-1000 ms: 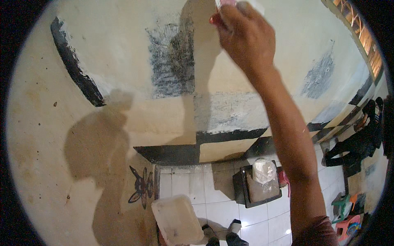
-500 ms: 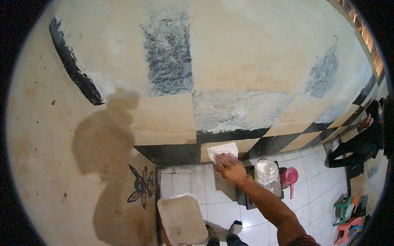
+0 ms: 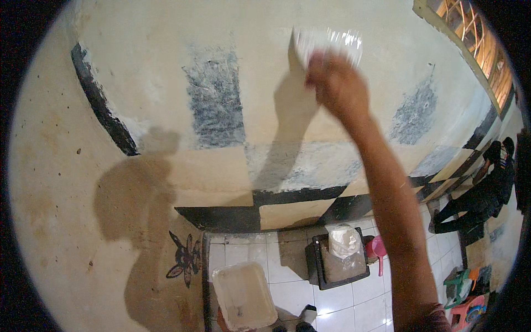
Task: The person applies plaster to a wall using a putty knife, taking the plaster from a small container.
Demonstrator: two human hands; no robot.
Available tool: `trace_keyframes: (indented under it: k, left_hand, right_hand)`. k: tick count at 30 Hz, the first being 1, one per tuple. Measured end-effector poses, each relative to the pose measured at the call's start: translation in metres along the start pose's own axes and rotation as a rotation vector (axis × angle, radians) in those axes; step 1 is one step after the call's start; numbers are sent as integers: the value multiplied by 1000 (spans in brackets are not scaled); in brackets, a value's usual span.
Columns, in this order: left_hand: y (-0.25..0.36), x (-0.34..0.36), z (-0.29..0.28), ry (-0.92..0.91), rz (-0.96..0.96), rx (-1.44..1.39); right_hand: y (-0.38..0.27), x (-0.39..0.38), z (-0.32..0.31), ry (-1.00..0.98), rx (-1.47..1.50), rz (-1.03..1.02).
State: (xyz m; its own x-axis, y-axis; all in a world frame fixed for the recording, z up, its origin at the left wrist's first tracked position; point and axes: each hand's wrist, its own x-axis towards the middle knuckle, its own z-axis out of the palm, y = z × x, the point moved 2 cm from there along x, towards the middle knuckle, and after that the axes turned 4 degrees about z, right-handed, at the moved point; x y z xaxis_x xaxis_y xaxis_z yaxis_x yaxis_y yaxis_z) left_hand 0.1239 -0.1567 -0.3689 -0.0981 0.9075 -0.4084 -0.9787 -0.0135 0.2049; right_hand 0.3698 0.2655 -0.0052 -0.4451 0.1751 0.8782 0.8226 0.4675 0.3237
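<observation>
My right hand (image 3: 337, 88) is raised in front of the wall, its fingers closed round a wide putty scraper (image 3: 348, 40). The scraper's flat blade is coated white and lies at or very near the pale upper wall; motion blurs the hand. Low on the left is a rectangular tray (image 3: 244, 296) smeared with whitish paste. Only a sliver of my left hand (image 3: 222, 322) shows at the tray's lower left edge, gripping it; most of that hand is hidden.
The wall has black and cream checks (image 3: 293, 213) low down. On the tiled floor stand a black tray (image 3: 340, 268) with a white bag (image 3: 344, 241) and a pink dipper (image 3: 378, 247). At right are a person in dark clothes (image 3: 475, 193), coloured plastic stools (image 3: 467, 312) and a window (image 3: 478, 44).
My right hand has swept the scraper from the low checks up to the upper wall. The paste tray keeps nearly the same place in view while the view itself shifts slightly.
</observation>
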Motion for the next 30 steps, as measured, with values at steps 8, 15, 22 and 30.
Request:
trace_keyframes:
  k: [8,15,22,30]
  left_hand:
    - [-18,8,-1,-8,-7,8]
    - [-46,5,28,-7,-49,5]
    - [-79,18,14,43,5,94]
    - [-114,16,67,-140,566,1320]
  right_hand:
    - [-129,-317,17,-559,293,244]
    - [-188,-352,-114,-163,1195,1992]
    - [-253,-473,-216,217,1478,2552]
    - [-208,-535,-261,-282,1296,2530]
